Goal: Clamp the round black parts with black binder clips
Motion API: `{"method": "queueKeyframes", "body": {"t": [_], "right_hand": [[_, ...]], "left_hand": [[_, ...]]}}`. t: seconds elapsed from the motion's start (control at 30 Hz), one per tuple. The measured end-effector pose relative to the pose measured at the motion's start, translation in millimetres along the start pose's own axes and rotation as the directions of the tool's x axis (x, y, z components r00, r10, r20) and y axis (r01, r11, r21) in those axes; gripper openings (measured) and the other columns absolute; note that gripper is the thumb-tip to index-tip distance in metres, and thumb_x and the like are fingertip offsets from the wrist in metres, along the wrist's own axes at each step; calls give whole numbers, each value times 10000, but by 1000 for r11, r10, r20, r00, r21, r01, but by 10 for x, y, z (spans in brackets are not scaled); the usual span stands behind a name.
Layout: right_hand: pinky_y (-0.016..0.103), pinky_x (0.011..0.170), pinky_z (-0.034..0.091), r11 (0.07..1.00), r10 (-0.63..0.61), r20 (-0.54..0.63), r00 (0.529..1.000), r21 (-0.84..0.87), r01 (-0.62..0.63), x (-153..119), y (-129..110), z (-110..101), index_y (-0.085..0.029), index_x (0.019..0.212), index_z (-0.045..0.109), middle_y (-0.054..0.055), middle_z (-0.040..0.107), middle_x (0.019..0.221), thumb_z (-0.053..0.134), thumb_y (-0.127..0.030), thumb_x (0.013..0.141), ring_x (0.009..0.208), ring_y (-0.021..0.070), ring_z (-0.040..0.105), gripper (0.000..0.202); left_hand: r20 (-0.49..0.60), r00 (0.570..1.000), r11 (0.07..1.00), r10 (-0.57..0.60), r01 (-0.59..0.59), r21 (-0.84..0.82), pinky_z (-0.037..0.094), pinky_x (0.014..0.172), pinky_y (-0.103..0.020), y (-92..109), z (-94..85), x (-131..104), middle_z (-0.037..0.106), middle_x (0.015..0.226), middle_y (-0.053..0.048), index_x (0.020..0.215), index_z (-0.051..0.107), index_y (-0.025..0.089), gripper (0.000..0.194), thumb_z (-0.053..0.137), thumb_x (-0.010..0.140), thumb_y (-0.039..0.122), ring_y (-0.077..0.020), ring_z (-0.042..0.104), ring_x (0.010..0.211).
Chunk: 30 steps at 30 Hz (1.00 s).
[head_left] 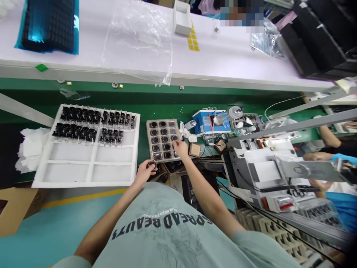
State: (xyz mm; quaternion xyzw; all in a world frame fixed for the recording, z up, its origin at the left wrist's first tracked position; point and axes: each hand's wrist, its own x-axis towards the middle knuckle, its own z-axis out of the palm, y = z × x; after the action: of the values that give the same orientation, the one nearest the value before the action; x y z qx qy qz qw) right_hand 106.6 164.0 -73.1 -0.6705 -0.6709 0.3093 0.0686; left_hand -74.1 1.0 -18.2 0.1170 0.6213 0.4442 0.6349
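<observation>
A clear compartment tray (159,137) holding rows of round black parts lies on the green bench. My left hand (146,170) is closed around a round black part (152,164) just off the tray's near left corner. Over the tray's right column, my right hand (180,149) has its fingers drawn together at a compartment; whatever they touch is too small to make out. To the left stands a white foam tray (92,175) with rows of black clipped pieces (80,114) in its upper compartments.
Right of the compartment tray are crumpled tissue, a blue box (205,123), a bottle (242,131) and a small square pad (195,149). Grey equipment (259,171) stands further right, with another person's arms (329,137) beyond. A raised white shelf (212,63) runs behind.
</observation>
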Motion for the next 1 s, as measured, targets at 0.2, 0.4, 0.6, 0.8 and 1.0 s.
{"method": "queueKeyframes", "body": {"t": [0.2, 0.4, 0.6, 0.8, 1.0], "right_hand": [[327, 712, 568, 710, -81, 144, 986, 703, -44, -1027, -151, 225, -203, 1114, 684, 64, 757, 979, 588, -538, 851, 811, 224, 713, 437], [337, 689, 571, 753, -54, 99, 994, 658, -24, -891, -145, 102, -196, 953, 711, 50, 748, 846, 607, -496, 835, 721, 218, 689, 338], [321, 857, 506, 977, -209, -51, 977, -60, 206, 359, 3, -312, -157, 1038, 730, 108, 748, 1007, 528, -255, 916, 900, 231, 682, 256], [315, 868, 438, 756, -339, 225, 914, -513, 407, 1091, -89, -263, -107, 1042, 724, 196, 694, 1134, 459, -120, 941, 1009, 265, 643, 284], [321, 905, 427, 710, -367, 260, 893, -543, 449, 910, 105, -71, -135, 1198, 680, 185, 666, 1221, 402, -88, 953, 1100, 266, 589, 374]], "left_hand": [[-33, 995, 991, 91, -94, -91, 519, 739, -255, 95, 293, 163, 692, 858, -33, 916, 699, 165, 213, 745, 709, 148, -144, 628, 794], [35, 992, 990, 122, -119, -68, 536, 778, -308, 152, 443, 186, 691, 987, -62, 963, 680, 175, 325, 801, 663, 203, -181, 636, 881], [6, 992, 990, 126, -126, 56, 502, 697, -260, 68, 179, 54, 695, 1050, -89, 966, 694, 175, 339, 814, 673, 296, -173, 626, 852], [-89, 991, 993, 104, -99, 66, 492, 691, -258, -67, -249, -171, 696, 884, -58, 928, 715, 189, 362, 811, 663, 417, -178, 619, 809], [-233, 959, 980, 163, -129, 154, 494, 727, -294, -200, -625, -202, 709, 906, -69, 942, 713, 201, 362, 763, 697, 463, -202, 623, 816]]}}
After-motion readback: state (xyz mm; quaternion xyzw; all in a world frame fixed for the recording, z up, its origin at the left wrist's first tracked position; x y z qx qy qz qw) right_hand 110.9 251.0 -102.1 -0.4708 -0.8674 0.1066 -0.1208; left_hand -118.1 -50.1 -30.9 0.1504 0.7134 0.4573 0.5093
